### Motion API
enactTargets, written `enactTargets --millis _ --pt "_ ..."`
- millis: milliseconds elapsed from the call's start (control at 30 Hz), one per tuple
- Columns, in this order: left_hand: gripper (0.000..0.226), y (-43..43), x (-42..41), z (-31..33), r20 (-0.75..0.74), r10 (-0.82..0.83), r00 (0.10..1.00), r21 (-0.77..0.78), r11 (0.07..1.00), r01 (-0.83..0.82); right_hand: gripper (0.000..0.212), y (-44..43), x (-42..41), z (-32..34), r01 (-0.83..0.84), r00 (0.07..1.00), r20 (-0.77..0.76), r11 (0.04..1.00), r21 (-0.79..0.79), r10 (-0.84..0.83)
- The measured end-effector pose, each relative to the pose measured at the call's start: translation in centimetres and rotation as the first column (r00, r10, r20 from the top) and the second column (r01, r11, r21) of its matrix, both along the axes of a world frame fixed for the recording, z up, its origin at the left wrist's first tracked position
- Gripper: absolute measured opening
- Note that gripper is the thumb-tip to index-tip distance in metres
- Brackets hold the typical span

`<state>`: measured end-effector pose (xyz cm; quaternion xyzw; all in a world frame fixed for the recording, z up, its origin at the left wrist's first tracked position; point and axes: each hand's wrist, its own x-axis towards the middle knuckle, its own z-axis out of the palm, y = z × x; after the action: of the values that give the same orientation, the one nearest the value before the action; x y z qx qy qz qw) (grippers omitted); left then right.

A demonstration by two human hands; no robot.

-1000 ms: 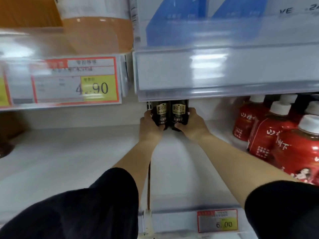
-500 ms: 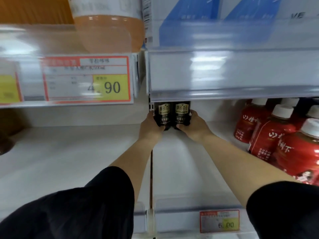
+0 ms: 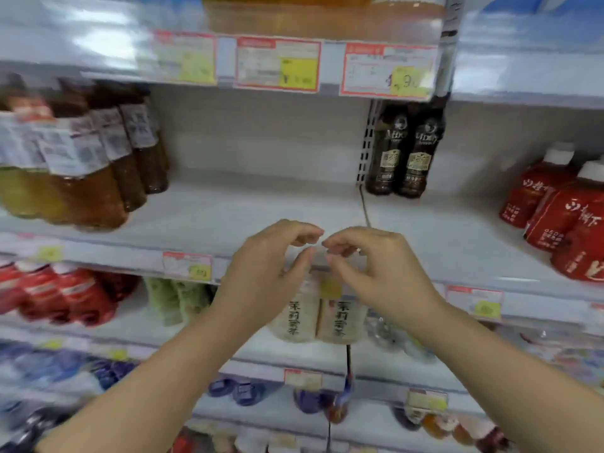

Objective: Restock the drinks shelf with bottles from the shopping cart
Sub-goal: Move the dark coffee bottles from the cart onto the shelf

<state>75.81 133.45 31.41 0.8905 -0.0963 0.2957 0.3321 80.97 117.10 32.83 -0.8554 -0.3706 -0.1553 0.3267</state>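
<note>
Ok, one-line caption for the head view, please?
Two dark bottles stand at the back of the shelf; left hand and right hand hover empty in front.

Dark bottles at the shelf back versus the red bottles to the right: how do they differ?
Colour: the dark bottles are brown-black with gold-marked labels; the red bottles have red wraps, white writing and white caps. Count: two dark bottles, at least three red bottles, cut by the frame edge. Place: the dark bottles stand at the back wall; the red bottles reach nearer the front edge. Both stand on the same shelf.
</note>
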Motion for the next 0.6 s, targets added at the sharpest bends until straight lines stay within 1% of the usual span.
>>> enactTargets --millis 67,133,200,300,367,433,500,600 --pt "0.023 3.3 -3.7 -2.0 -0.013 0.079 0.997 -0.009 0.997 -0.079 0.020 3.8 -3.1 -1.7 -0.104 0.995 -0.007 0.994 -0.017 0.104" --pt "0.026 6.9 -7.5 -4.3 -0.067 0.169 0.983 -0.034 0.985 -0.172 0.019 8.2 -5.7 -4.0 -0.188 0.981 -0.050 0.980 -0.064 0.185" --pt "0.023 10.6 -11.3 -7.0 -0.159 0.249 0.955 -0.050 0.964 -0.260 0.017 12.8 -8.0 -6.9 -0.254 0.962 -0.135 0.957 -0.143 0.236" --pt "0.021 16.3 -17.4 -12.2 -0.303 0.353 0.885 -0.080 0.916 -0.393 0.014 19.3 -11.6 -12.2 -0.366 0.918 -0.252 0.897 -0.246 0.306" --pt "0.020 19.7 -21.4 -16.3 -0.408 0.424 0.808 -0.080 0.866 -0.494 0.015 23.1 -14.1 -16.0 -0.418 0.884 -0.349 0.860 -0.293 0.311" --pt "0.021 22.6 -25.3 -20.9 -0.521 0.469 0.713 -0.064 0.811 -0.581 0.014 26.5 -16.4 -20.2 -0.452 0.853 -0.430 0.831 -0.323 0.297" --pt "0.022 24.7 -29.0 -25.0 -0.631 0.478 0.611 -0.065 0.752 -0.656 0.015 29.2 -18.5 -24.7 -0.482 0.813 -0.524 0.798 -0.361 0.254" --pt "0.023 26.6 -33.7 -30.3 -0.738 0.472 0.482 -0.051 0.674 -0.737 0.019 32.0 -21.1 -31.6 -0.524 0.754 -0.631 0.744 -0.414 0.180"
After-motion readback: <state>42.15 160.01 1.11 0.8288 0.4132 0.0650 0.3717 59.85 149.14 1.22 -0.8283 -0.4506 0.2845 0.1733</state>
